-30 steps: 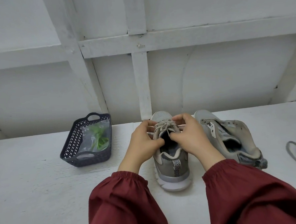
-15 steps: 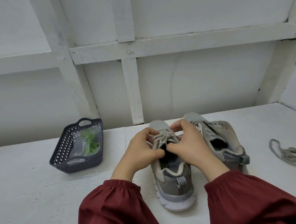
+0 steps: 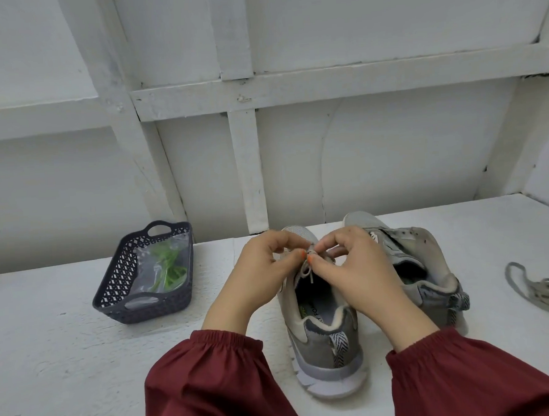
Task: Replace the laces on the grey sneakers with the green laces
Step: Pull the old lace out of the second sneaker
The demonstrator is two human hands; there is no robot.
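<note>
On the sneaker [image 3: 320,346], left hand [image 3: 261,276] and right hand [image 3: 360,270] pinch the grey lace [image 3: 306,270] with curled fingers [image 3: 281,239]; limp, light cord, likely best gripped beside its knot

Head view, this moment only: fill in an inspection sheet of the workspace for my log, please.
Surface: white painted table, rough-looking.
Job's things: near sneaker upright, heel toward the camera, with a grey lace in it; second sneaker beside it on the right, tipped, no lace seen in it; loose grey lace lying near the right edge of the view; green laces in a clear bag inside the dark basket at left.
Clutter: nothing seen.
Grippers: left hand and right hand both pinch the grey lace near the top eyelets of the near sneaker.
Cables: nothing seen.
Surroundings: white panelled wall behind the table.
</note>
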